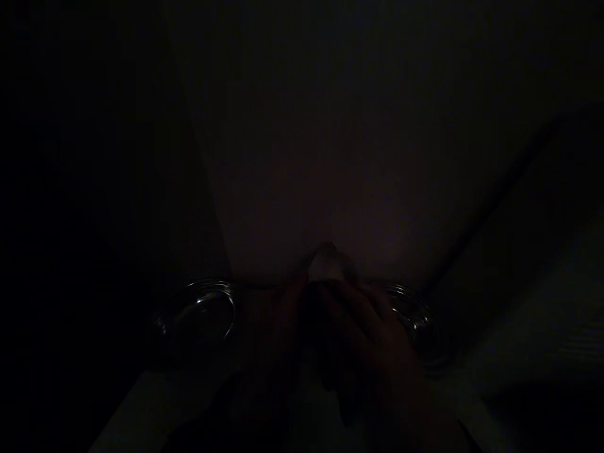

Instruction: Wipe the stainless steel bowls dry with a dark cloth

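Note:
The view is very dark. A small pale rounded object (325,265) shows at the centre, between my two hands; its kind cannot be made out. My right hand (370,327) is closed on its right and near side, with the fingers bent together. On its left side is my left hand (278,321), dim and seemingly closed against the same object. A clear, shiny round dish (202,314), glass by its look, stands left of my left hand. Another shiny dish (418,321) sits to the right, partly hidden behind my right hand.
A pale surface (151,402) lies under the dishes, its edge slanting at lower left. Beyond my hands rises a dim, flat panel (321,157). A dark slanting edge (495,195) runs up the right side. The far left is too dark to read.

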Available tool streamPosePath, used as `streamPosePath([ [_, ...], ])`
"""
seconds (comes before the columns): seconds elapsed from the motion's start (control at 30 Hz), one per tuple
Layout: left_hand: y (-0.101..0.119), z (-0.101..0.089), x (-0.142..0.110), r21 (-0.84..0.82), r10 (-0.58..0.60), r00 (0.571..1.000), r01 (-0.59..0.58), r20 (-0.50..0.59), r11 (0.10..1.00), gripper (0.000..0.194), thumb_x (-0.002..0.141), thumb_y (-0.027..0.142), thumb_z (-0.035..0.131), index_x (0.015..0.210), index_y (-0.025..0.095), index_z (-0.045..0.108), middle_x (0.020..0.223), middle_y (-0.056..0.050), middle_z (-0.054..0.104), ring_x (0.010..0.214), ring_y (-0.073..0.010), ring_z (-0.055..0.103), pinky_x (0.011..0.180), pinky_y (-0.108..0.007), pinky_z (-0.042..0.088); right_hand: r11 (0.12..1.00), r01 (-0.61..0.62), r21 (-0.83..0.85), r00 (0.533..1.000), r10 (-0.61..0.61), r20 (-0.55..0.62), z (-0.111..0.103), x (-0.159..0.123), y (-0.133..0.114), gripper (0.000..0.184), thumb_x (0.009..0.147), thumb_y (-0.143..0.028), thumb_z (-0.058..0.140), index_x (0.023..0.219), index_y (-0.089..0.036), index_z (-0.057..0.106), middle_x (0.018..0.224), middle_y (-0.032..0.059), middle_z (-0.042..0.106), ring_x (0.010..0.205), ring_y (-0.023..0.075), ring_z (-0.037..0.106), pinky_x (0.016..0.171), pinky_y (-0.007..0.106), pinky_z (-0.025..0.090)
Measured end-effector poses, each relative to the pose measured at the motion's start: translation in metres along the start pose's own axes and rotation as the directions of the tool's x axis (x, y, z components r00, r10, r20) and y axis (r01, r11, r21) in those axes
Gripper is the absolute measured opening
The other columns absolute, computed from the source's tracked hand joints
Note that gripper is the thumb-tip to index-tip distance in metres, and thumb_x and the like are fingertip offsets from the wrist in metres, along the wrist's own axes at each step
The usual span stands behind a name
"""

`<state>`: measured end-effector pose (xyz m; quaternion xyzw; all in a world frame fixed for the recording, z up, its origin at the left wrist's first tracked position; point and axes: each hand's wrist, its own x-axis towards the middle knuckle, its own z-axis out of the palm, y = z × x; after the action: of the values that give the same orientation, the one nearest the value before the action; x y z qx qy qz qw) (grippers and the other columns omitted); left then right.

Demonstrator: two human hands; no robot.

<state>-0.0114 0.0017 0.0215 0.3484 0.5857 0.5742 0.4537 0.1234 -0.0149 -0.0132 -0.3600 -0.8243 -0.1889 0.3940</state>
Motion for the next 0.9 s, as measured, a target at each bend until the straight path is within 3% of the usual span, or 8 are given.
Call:
streamPosePath([
  [0.13, 0.003, 0.003, -0.002, -0.074, -0.13, 0.991, 0.13, -0.002, 0.989, 0.023, 0.076, 0.042, 0.058, 0.075, 0.022, 0.069, 0.086, -0.006, 0.075, 0.081, -0.0215, 0.07, 0.066, -0.029, 0.054, 0.996, 0.063, -0.056, 0.998, -0.062, 0.028, 0.003, -0.002, 0.003, 0.038, 0.093, -0.014, 0.045, 0.13, -0.011, 0.052, 0.129, 0.0106, 0.059, 0.113, 0.0278, 0.048, 0.086, 0.042, 0.049],
  [0.3, -0.005, 0.007, -0.002, -0.05, -0.09, 0.995, 0.092, 0.032, 0.995, 0.024, 0.074, 0.043, 0.061, 0.076, 0.02, 0.069, 0.078, -0.005, 0.074, 0.08, -0.0222, 0.07, 0.066, -0.029, 0.054, 0.997, -0.043, -0.071, 0.999, 0.043, -0.006, 0.004, -0.001, 0.007, 0.038, 0.094, -0.015, 0.041, 0.13, -0.006, 0.051, 0.129, 0.0134, 0.059, 0.114, 0.0255, 0.05, 0.089, 0.039, 0.049],
  [0.47, -0.013, 0.006, 0.001, -0.064, -0.06, 0.998, 0.06, -0.001, 0.996, 0.033, 0.076, 0.051, 0.057, 0.08, 0.021, 0.069, 0.078, -0.005, 0.074, 0.079, -0.0214, 0.069, 0.065, -0.029, 0.054, 0.987, -0.002, -0.159, 0.999, 0.008, 0.032, 0.005, 0.0, -0.003, 0.042, 0.09, -0.009, 0.04, 0.131, -0.014, 0.051, 0.132, 0.0104, 0.058, 0.117, 0.0263, 0.052, 0.087, 0.042, 0.047],
  [0.67, -0.017, 0.009, -0.009, -0.029, -0.052, 0.998, 0.053, 0.029, 0.998, 0.033, 0.073, 0.053, 0.061, 0.078, 0.021, 0.07, 0.08, -0.006, 0.075, 0.082, -0.0245, 0.07, 0.064, -0.03, 0.054, 0.971, -0.163, -0.177, 0.986, 0.166, 0.002, 0.002, 0.003, 0.009, 0.038, 0.093, -0.02, 0.042, 0.129, -0.013, 0.052, 0.124, 0.0109, 0.064, 0.108, 0.0274, 0.057, 0.085, 0.043, 0.047],
  [0.77, -0.01, 0.009, -0.008, -0.039, -0.053, 0.998, 0.054, 0.025, 0.998, 0.028, 0.077, 0.047, 0.058, 0.079, 0.022, 0.07, 0.084, -0.005, 0.075, 0.083, -0.023, 0.07, 0.067, -0.03, 0.054, 0.975, -0.111, -0.19, 0.99, 0.125, 0.061, 0.002, 0.003, 0.004, 0.042, 0.092, -0.021, 0.043, 0.132, -0.01, 0.049, 0.132, 0.0136, 0.058, 0.11, 0.0287, 0.056, 0.085, 0.044, 0.046],
  [0.9, 0.0, 0.007, -0.005, -0.048, -0.096, 0.994, 0.093, -0.059, 0.995, 0.024, 0.079, 0.042, 0.055, 0.073, 0.022, 0.068, 0.082, -0.005, 0.074, 0.079, -0.022, 0.07, 0.066, -0.03, 0.054, 0.971, -0.034, -0.239, 0.99, 0.065, 0.126, 0.004, 0.002, -0.007, 0.046, 0.09, -0.019, 0.046, 0.136, -0.013, 0.046, 0.138, 0.0136, 0.051, 0.113, 0.0301, 0.053, 0.083, 0.046, 0.043],
])
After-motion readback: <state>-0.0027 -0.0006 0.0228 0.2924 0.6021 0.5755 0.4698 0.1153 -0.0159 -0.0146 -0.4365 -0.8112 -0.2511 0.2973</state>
